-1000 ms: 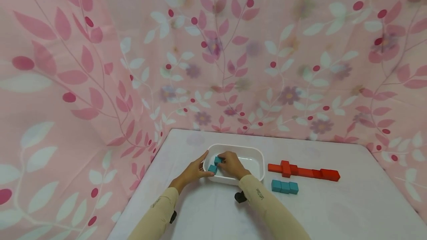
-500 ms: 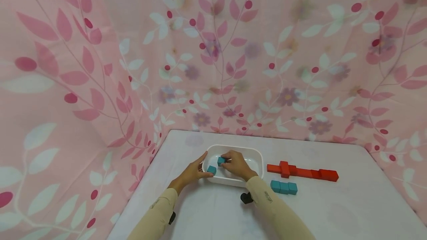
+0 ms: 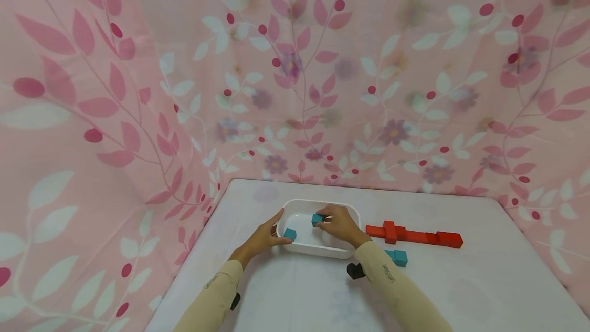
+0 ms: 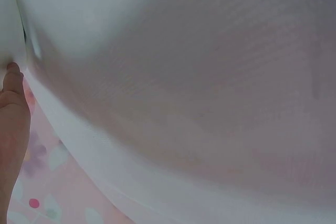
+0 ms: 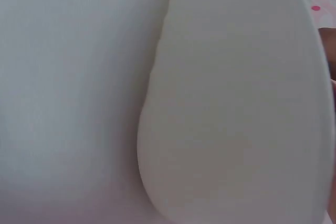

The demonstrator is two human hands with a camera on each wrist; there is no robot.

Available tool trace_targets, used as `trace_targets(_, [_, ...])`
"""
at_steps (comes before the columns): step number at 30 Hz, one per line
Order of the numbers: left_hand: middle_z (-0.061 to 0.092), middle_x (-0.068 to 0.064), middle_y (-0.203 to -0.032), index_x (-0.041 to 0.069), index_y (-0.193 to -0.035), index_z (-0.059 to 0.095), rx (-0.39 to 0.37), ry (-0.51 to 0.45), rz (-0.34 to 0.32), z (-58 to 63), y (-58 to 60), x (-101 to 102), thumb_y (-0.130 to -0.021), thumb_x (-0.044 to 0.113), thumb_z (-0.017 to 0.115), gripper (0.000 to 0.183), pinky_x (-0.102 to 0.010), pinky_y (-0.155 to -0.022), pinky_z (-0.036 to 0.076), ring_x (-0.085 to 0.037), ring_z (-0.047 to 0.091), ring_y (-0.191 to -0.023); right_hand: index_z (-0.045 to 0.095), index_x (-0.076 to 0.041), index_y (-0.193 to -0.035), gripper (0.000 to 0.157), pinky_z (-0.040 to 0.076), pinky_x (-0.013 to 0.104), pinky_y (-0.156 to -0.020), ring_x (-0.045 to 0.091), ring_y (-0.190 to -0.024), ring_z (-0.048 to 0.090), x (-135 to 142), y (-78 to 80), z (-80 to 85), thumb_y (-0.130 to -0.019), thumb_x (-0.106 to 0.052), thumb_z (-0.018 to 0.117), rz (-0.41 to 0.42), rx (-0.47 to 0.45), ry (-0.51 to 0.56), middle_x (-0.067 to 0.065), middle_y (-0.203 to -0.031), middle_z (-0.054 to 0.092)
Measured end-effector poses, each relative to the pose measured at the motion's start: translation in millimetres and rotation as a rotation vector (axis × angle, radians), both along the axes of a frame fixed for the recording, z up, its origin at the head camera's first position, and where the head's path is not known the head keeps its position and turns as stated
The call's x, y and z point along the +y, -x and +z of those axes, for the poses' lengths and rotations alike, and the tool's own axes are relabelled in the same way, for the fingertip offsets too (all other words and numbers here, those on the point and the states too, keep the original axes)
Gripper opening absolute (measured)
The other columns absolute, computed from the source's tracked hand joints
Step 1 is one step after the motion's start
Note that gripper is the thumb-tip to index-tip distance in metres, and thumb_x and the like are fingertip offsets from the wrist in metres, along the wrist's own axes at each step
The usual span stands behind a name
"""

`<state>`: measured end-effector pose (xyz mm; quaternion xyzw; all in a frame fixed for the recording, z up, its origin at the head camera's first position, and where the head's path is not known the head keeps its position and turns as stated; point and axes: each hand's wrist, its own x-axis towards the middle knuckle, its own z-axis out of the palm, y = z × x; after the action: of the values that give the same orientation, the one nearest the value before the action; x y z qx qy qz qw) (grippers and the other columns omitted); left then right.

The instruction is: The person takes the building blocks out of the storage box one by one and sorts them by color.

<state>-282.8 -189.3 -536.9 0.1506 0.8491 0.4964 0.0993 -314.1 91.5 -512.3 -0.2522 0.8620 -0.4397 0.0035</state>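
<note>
Inside the white plastic tub (image 3: pixel 318 251), my right hand (image 3: pixel 343 224) pinches a teal cube (image 3: pixel 316 220) between thumb and fingertips. A second teal cube (image 3: pixel 290 234) lies in the tub's left end, close to my left thumb. My left hand (image 3: pixel 260 239) grips that end, with the thumb at the front rim and the fingers along the left side. In the left wrist view, part of the left hand (image 4: pixel 13 124) touches white plastic at the edge. The tub's outer wall (image 5: pixel 231 108) fills much of the right wrist view; the held cube is hidden there.
Right of the tub, a row of red blocks (image 3: pixel 417 236) lies on the white-covered table (image 3: pixel 484 281). In front of it sit teal cubes (image 3: pixel 400 258), partly covered by the right forearm. A pink floral curtain (image 3: pixel 322 91) stands behind and at the left.
My right hand has moved right inside the tub, carrying the teal cube away from the other one. The left hand keeps its place at the tub's left end.
</note>
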Motion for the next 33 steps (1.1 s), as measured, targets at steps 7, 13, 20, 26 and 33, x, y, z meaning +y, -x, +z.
trace_targets(7, [0.023,-0.012,-0.159,0.019,-0.158,0.014,0.015,-0.002,0.003,-3.8,1.1,0.2,-0.077,0.029,0.084,0.107,-0.049,-0.106,0.038,-0.036,0.038,-0.137,0.072,-0.005,-0.116,0.035,0.057,0.032,-0.082,0.015,-0.092,0.065,23.0,-5.7,8.4,-0.082,-0.013,0.08,-0.039,0.019,-0.022,-0.002,-0.101,0.065])
trace_targets(13, [0.021,-0.009,-0.16,0.022,-0.158,0.014,-0.006,-0.001,0.005,-4.8,1.5,1.5,-0.077,0.032,0.084,0.107,-0.048,-0.107,0.038,-0.033,0.036,-0.139,0.072,-0.007,-0.115,0.034,0.056,0.033,-0.083,0.014,-0.093,0.066,43.8,-13.4,18.0,-0.082,-0.011,0.08,-0.076,0.016,-0.015,-0.002,-0.101,0.064])
trace_targets(20, [0.022,-0.008,-0.16,0.023,-0.158,0.015,-0.007,0.016,0.024,-2.6,0.2,-1.3,-0.077,0.031,0.084,0.106,-0.049,-0.107,0.037,-0.033,0.037,-0.138,0.072,-0.009,-0.116,0.036,0.056,0.036,-0.084,0.017,-0.096,0.066,60.0,-25.2,30.4,-0.082,-0.011,0.08,-0.101,-0.016,-0.004,-0.002,-0.103,0.065])
trace_targets(26, [0.02,-0.009,-0.16,0.021,-0.158,0.014,-0.011,0.012,0.008,-0.9,-0.3,-1.1,-0.076,0.035,0.084,0.108,-0.047,-0.108,0.037,-0.032,0.036,-0.139,0.072,-0.008,-0.116,0.035,0.056,0.037,-0.084,0.021,-0.097,0.066,73.4,-32.1,33.8,-0.082,-0.011,0.08,-0.107,-0.012,0.021,-0.002,-0.102,0.064])
trace_targets(33, [0.021,-0.01,-0.16,0.022,-0.158,0.015,-0.012,0.01,0.019,-3.4,0.6,-1.0,-0.077,0.032,0.084,0.107,-0.047,-0.107,0.038,-0.033,0.037,-0.138,0.072,-0.007,-0.116,0.036,0.056,0.036,-0.082,0.021,-0.097,0.066,91.0,-41.2,34.3,-0.082,-0.015,0.08,-0.124,0.0,0.005,-0.002,-0.102,0.064])
